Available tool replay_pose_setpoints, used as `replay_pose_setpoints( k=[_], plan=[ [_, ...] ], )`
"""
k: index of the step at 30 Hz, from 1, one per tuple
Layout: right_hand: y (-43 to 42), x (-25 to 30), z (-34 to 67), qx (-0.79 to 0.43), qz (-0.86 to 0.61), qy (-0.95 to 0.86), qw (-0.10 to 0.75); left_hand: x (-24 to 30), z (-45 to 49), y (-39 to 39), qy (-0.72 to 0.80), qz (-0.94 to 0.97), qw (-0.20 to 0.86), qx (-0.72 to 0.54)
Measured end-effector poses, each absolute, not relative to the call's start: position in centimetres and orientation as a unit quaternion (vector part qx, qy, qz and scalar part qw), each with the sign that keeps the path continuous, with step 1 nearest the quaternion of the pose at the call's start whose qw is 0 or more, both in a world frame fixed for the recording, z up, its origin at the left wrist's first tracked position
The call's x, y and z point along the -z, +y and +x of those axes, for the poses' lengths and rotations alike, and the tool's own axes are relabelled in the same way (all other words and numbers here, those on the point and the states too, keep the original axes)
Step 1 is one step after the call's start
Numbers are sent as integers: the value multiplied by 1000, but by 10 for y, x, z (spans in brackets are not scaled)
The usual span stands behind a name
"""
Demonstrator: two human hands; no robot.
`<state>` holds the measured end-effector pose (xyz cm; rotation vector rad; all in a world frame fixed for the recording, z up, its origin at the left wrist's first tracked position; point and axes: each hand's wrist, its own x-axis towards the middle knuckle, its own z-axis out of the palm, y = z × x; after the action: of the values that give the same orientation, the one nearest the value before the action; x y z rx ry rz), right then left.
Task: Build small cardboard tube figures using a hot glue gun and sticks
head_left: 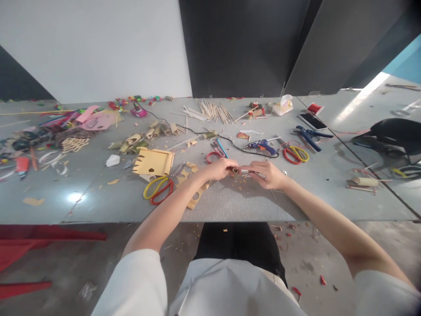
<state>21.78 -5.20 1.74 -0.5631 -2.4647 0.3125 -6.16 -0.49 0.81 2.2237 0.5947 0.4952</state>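
My left hand (221, 168) and my right hand (267, 174) meet over the middle of the grey table (230, 202). The left hand's fingers are closed on a small tan bamboo piece (235, 170) held between the two hands. The right hand is pinched on a thin metal tool (246, 172) whose tip touches that piece. Flat cut-out bamboo sheets (194, 193) lie under my left forearm. Yellow and red scissors (157, 188) rest just left of it.
A blue glue gun (263, 145) with its black cord lies behind my hands. A second pair of scissors (296, 154), blue pliers (309, 135) and a phone (312, 120) are at the right. Skewers (213, 111), bamboo tubes (154, 131) and coloured scraps (66, 123) cover the back and left.
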Motion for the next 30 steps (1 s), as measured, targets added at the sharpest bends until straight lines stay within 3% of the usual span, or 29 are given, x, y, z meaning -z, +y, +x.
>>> replay_pose_setpoints(
  k=[6,13,20,30],
  plan=[
    [-55,-11,211,-62,-191,-949,244,-12,-60,-7,247,868,382,-199],
    [-56,-12,211,-47,-181,-952,242,-16,-67,-12,270,821,461,-201],
    [-56,-12,212,-40,-192,-954,229,-26,-68,-20,274,824,450,-209],
    [-58,-23,223,-109,-240,-933,245,-20,-66,-17,307,806,455,-223]
  ],
)
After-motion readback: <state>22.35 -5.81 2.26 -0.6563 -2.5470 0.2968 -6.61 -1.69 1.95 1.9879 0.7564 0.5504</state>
